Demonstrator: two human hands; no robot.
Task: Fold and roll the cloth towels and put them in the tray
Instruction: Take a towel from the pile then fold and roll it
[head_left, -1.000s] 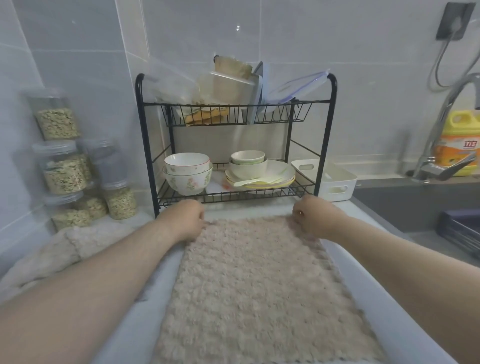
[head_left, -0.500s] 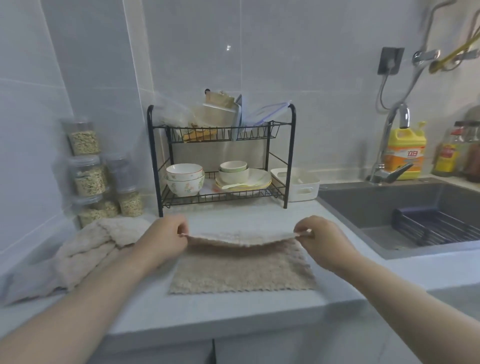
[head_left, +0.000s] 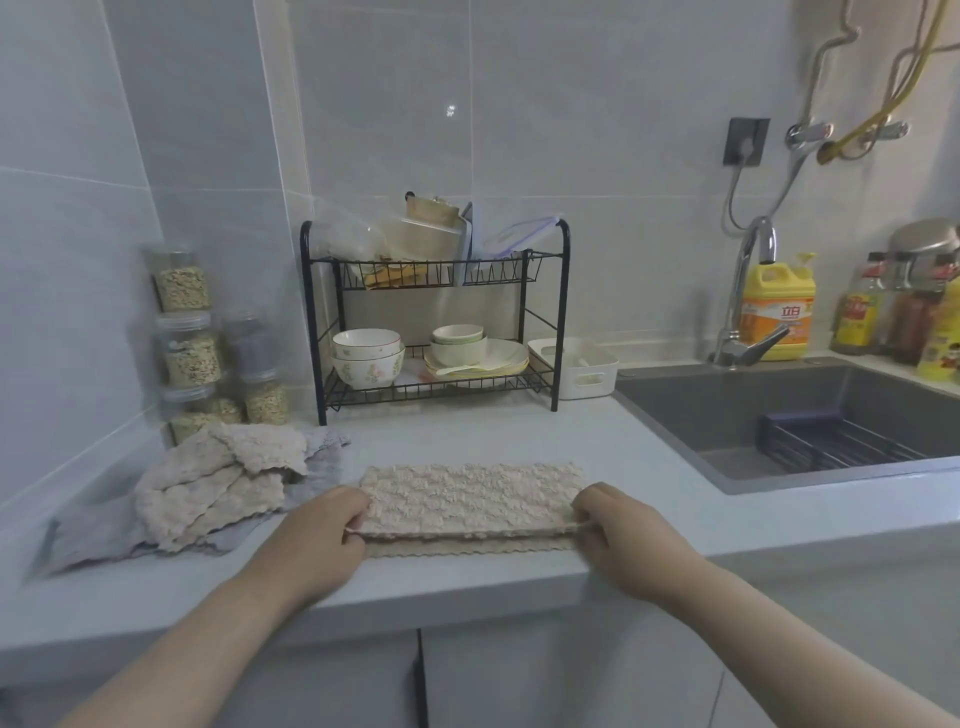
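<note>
A beige fluffy towel (head_left: 470, 499) lies folded in half near the counter's front edge, its top layer resting on the bottom one. My left hand (head_left: 324, 535) pinches the top layer's left corner. At the right corner, my right hand (head_left: 621, 535) pinches the same layer. A heap of loose beige and grey towels (head_left: 208, 483) sits to the left. The white tray (head_left: 582, 366) stands at the back, to the right of the dish rack.
A black two-tier dish rack (head_left: 436, 322) with bowls and plates stands against the wall. Stacked jars of grain (head_left: 192, 343) fill the left corner. A dark sink (head_left: 779, 415) with a faucet (head_left: 743, 301) and yellow detergent bottle (head_left: 776, 306) lies to the right.
Both hands gripped the towel's far edge, lifted it and drew it toward me, folding the towel in half. My view pulled back from the counter.
</note>
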